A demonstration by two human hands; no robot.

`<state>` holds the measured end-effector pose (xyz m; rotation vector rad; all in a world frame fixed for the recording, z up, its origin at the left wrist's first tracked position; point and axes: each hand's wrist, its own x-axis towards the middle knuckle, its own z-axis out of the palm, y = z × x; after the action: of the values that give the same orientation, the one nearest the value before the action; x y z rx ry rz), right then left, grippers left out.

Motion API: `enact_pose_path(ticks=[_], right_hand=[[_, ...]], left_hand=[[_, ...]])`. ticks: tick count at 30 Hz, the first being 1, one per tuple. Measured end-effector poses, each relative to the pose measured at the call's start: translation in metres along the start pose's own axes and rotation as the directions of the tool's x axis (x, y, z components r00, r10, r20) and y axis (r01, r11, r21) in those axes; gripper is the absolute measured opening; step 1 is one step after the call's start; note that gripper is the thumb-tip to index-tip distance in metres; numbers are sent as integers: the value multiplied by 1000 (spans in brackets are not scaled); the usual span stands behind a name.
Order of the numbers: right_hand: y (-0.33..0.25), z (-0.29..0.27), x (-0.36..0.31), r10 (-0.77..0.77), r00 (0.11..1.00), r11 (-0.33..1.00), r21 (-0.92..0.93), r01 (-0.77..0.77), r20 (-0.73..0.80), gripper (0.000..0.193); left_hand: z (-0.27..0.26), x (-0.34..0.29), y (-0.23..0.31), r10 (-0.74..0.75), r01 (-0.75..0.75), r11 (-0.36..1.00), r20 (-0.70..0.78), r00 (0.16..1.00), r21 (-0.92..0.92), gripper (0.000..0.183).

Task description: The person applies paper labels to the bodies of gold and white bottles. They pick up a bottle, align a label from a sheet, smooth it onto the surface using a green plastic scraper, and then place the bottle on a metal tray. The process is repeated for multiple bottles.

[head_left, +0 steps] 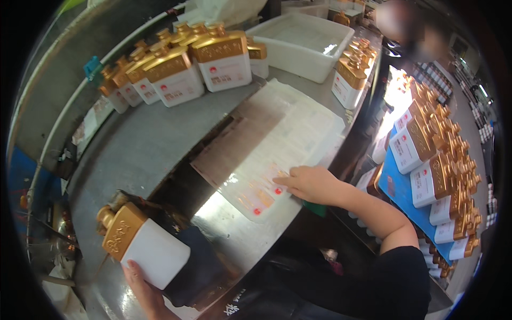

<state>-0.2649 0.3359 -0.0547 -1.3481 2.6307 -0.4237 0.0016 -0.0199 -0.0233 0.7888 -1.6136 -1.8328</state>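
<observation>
At the lower left, my left hand (143, 288) holds a flat white bottle (158, 250) with an embossed gold shoulder and neck; its thumb lies along the white lower part. The bottle is tilted, its neck toward the upper left, and its facing white panel is plain. It leans over a dark cloth-like pad (200, 269). My right hand (306, 183) reaches to the near end of a shallow translucent tray (325, 125). Its fingertips are pinched together at a clear decal (275, 190) with red and gold print. Another printed decal (255, 205) lies beside it.
White-and-gold bottles with printed fronts (221, 66) stand grouped at the back left. More stand at the back right (349, 82) and on a blue-covered surface (400, 184) at right. A white plastic tub (298, 45) sits behind the tray. A blurred person (405, 26) is beyond.
</observation>
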Motion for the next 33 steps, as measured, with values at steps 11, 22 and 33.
enact_pose_path(ticks=[11, 22, 33], right_hand=[[-11, 2, 9, -39, 997, 998, 47, 37, 64, 33], [-17, 6, 22, -105, 990, 991, 89, 96, 95, 30], [-37, 37, 16, -356, 934, 931, 85, 355, -9, 33]], left_hand=[[16, -4, 7, 48, -47, 997, 21, 999, -53, 69], [13, -6, 1, 21, -21, 1000, 8, 1000, 23, 59], [9, 1, -2, 50, -50, 999, 42, 998, 12, 61]])
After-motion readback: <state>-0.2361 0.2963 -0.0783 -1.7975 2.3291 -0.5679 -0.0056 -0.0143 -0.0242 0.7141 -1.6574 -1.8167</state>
